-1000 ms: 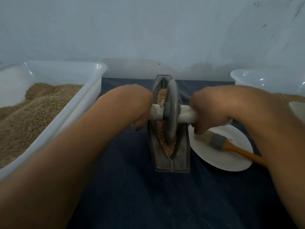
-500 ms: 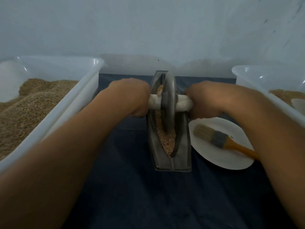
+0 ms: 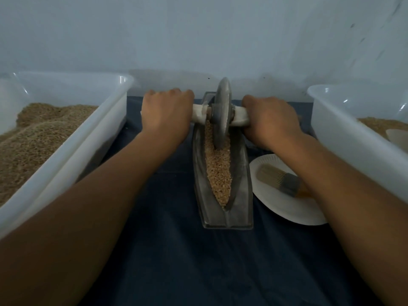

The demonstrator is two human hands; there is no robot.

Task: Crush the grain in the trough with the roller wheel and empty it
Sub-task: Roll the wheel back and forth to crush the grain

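We've got the roller wheel point(image 3: 222, 113) standing on edge in the far end of the metal trough point(image 3: 239, 195), biting into the grain point(image 3: 218, 171) that fills the groove toward us, with our left hand point(image 3: 166, 115) and right hand point(image 3: 270, 122) each wrapped tight, fingers curled, round the white-wrapped axle handle point(image 3: 239, 120) on either side. Trough sits on the dark blue cloth point(image 3: 198, 261) over the table. Just right of it a paper plate point(image 3: 287, 208) holds a brush point(image 3: 280, 178), and big plastic tubs of grain flank us, left tub point(image 3: 72, 138) and right tub point(image 3: 344, 133).

Grey roller wheel point(image 3: 221, 113) upright in grain-filled point(image 3: 218, 173) trough point(image 3: 239, 208), far end.
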